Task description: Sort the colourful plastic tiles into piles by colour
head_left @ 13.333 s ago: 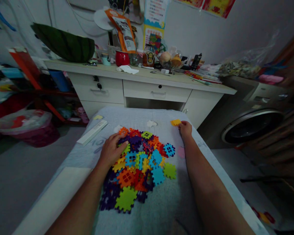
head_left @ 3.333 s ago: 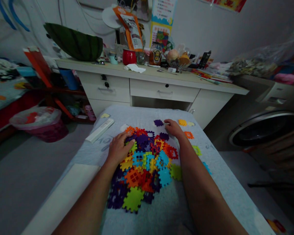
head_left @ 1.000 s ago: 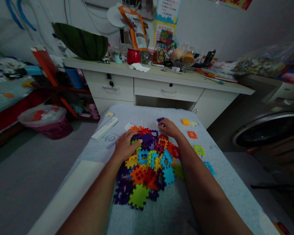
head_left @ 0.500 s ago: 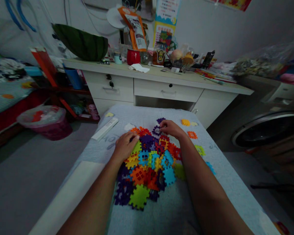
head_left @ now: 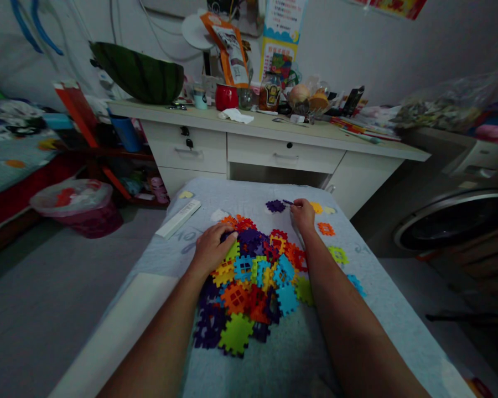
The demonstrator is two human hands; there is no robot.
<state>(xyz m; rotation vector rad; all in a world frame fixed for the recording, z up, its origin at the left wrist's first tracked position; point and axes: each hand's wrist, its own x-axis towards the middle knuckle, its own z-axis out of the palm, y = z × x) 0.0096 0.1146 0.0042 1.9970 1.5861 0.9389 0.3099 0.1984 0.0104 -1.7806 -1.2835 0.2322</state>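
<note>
A pile of notched plastic interlocking tiles (head_left: 244,267) in purple, red, orange, yellow, green and blue lies on the cloth-covered table. My left hand (head_left: 213,246) rests against the pile's left side, thumb apart from the fingers, beside a green tile (head_left: 233,251); it holds nothing that I can see. Beyond the pile, my right hand (head_left: 304,214) pinches a purple tile (head_left: 288,202), seen nearly edge-on. Just left of it lies another purple tile (head_left: 275,206), flat on the cloth. Down the table's right side lie a yellow tile (head_left: 316,208), an orange tile (head_left: 326,229), a green tile (head_left: 338,255) and a blue tile (head_left: 356,284).
A long white box (head_left: 178,219) lies at the table's left edge. Behind the table stands a white desk (head_left: 257,124) bearing a watermelon half (head_left: 139,73), a red cup (head_left: 226,97) and jars. A washing machine (head_left: 452,188) is at right, a pink bin (head_left: 78,213) at left.
My right hand has moved right and slightly away with the purple tile, which now shows nearly edge-on. The other purple tile lies uncovered. My left hand has hardly moved.
</note>
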